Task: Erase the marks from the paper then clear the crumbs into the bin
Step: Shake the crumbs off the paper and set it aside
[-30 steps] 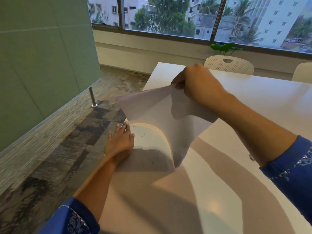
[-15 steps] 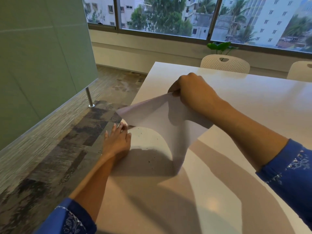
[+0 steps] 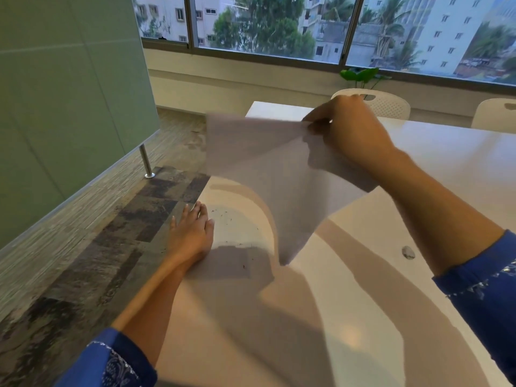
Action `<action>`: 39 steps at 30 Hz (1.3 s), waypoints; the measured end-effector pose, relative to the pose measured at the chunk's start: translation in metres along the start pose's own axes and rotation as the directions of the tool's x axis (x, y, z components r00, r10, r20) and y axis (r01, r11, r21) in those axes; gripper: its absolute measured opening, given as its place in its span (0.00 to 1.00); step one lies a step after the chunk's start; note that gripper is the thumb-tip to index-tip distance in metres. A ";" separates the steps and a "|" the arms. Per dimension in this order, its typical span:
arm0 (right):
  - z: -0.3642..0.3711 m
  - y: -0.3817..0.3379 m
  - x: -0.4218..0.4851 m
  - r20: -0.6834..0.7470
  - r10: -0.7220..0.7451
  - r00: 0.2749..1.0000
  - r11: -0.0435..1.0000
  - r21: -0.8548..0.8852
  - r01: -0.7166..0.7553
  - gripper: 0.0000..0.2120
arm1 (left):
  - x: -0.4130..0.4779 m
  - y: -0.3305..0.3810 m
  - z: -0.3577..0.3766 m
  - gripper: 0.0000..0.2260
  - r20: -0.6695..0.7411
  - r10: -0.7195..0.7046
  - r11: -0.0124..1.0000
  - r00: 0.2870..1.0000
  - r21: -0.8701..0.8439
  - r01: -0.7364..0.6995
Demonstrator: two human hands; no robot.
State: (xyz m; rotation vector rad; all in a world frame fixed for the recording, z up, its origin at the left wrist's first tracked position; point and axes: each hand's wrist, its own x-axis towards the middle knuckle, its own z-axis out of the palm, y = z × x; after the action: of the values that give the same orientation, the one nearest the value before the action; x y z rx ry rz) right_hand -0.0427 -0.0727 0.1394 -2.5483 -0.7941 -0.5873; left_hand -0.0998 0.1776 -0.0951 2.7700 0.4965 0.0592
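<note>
My right hand pinches the far edge of a white sheet of paper and holds it up off the white table; the sheet hangs tilted, its lowest corner near the tabletop. Dark eraser crumbs lie scattered on the table by its left edge. My left hand lies flat on the table at that edge, fingers straight, right beside the crumbs. No bin shows in this view.
A small grey lump, perhaps an eraser, sits on the table to the right. Two white chairs stand at the far side under the window. A green partition with a metal foot borders the carpeted floor on the left.
My right hand has lifted the paper higher and farther from me, so more of the crumbs beneath are uncovered. My left hand stays flat at the table's left edge.
</note>
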 end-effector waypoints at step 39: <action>0.097 0.160 -0.195 -0.051 0.582 0.811 0.807 0.153 -0.570 0.18 | -0.074 0.209 0.039 0.23 0.136 0.730 0.676 0.669 -0.284 -0.680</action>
State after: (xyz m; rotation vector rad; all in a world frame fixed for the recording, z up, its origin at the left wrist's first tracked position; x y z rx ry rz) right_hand -0.0662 -0.2312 -0.0784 -2.4321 0.0073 -0.4263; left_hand -0.0958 -0.0453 -0.0635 2.5277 -0.6517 -0.0440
